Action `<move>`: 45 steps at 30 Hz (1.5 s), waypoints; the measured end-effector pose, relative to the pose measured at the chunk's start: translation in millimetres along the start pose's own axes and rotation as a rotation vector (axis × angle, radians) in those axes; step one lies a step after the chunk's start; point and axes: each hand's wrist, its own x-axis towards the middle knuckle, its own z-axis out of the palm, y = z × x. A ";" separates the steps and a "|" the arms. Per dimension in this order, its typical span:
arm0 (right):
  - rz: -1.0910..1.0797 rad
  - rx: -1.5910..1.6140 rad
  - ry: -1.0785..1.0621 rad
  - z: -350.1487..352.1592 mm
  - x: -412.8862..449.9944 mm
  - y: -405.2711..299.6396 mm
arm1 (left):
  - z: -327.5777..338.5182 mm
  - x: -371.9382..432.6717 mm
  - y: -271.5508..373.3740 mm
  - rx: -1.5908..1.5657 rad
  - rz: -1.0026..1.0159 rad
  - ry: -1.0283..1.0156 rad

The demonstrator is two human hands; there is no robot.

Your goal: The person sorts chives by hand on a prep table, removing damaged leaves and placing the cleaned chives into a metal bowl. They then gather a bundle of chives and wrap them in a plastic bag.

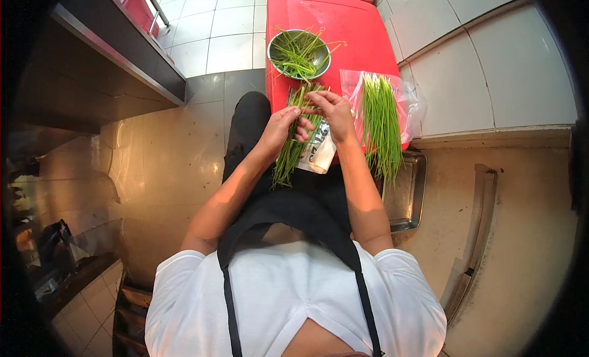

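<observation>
A loose bunch of garlic chives or similar thin green stalks (287,161) lies under my hands on a printed bag (320,156) at the near end of a red plastic lid. My left hand (281,129) pinches thin stalks between thumb and forefinger above the bunch. Close beside it, my right hand (338,115) has its fingertips drawn together at the upper part of the stalks; what it pinches is too fine to make out. Beyond both hands, a metal bowl (323,70) holds loose green stalks, some poking over its rim. A neater green bunch (382,117) rests on clear plastic (352,87) to the right.
The red lid (354,30) stands against a white tiled wall (448,85). Below it on the right, a metal tray (405,200) sits on the floor. A steel counter (124,57) juts in at upper left. My knee (251,120) is beside the lid.
</observation>
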 end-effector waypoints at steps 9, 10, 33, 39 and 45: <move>-0.131 -0.050 0.158 -16.8 4.3 -45.5 | -18.3 3.4 -9.4 0.062 0.038 0.007; -0.146 -0.024 0.182 -19.7 3.4 -50.8 | -19.3 4.0 -10.2 0.060 0.038 0.006; -0.041 -0.435 -0.060 11.4 -8.4 -1.8 | -16.9 7.9 -10.8 -0.207 -0.081 -0.075; -0.148 -0.423 0.028 4.0 -14.1 -11.2 | -4.3 4.2 -7.8 -0.046 -0.073 -0.012; -0.009 -0.317 -0.011 -7.9 -10.6 -9.2 | -1.8 1.1 -4.1 -0.006 -0.064 -0.055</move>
